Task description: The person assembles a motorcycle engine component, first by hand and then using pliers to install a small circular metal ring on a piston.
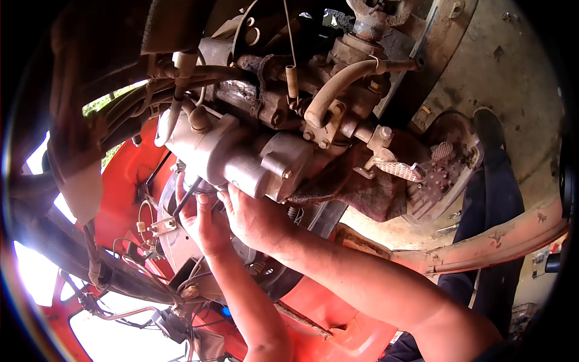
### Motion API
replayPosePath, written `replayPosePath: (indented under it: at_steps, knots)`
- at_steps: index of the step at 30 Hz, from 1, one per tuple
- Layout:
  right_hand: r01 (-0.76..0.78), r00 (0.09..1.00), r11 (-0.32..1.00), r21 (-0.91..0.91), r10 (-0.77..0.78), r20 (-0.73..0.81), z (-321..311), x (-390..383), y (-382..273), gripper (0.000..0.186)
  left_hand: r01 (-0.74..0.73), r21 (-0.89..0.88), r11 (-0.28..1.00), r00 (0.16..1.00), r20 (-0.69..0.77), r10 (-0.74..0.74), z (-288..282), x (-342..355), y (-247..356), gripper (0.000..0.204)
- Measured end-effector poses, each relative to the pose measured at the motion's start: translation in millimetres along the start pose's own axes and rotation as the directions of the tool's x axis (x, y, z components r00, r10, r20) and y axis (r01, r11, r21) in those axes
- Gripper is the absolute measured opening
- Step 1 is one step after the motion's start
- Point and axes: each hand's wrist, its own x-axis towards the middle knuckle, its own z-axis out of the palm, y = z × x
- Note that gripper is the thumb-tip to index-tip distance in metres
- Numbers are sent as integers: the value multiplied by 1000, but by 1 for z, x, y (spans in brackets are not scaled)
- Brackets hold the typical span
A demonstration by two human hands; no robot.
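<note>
1. The silver cylindrical housing (238, 168) lies near the middle of the view, tilted, just beneath the dark hoses (220, 73) and next to the rust-brown casting (368, 192). Whether it is fastened there is hidden.
2. The person's left hand (206, 228) is under the housing's left part, index finger and thumb spread, with a dark rod (188, 196) running between them. Whether the fingers press on the rod is not clear.
3. The right hand (256, 218) is bent inward, its fingertips up against the housing's lower side or tucked just behind it; what they hold, if anything, does not show.
4. The housing looks like solid metal, so it is probably heavy and quite rigid, with no give under the fingers. Its smooth barrel could be slippery if oily.
5. The sounder hold would be a palm under the wide barrel and another beneath the stepped right end, sharing the weight.
6. The elbow fitting (199, 119) on top is likely the weaker spot and a poor handle. The hoses appear flexible and would bend if pulled.
</note>
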Motion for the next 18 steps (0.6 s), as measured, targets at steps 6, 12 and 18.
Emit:
replayPosePath:
  at_steps: [6,12,18]
  knots:
    - [-314,927,836,451,166,338,-21,10,-11,24,49,-43,998,998,-38,-50,-2,-5,2,69]
    - [403,848,859,-315,-220,482,-9,6,-3,33,35,88,995,998,-50,-31,-7,-2,1,68]
    - [577,793,688,-441,-341,505,-15,6,0,35,29,65,997,993,-120,-21,-10,-6,-2,62]
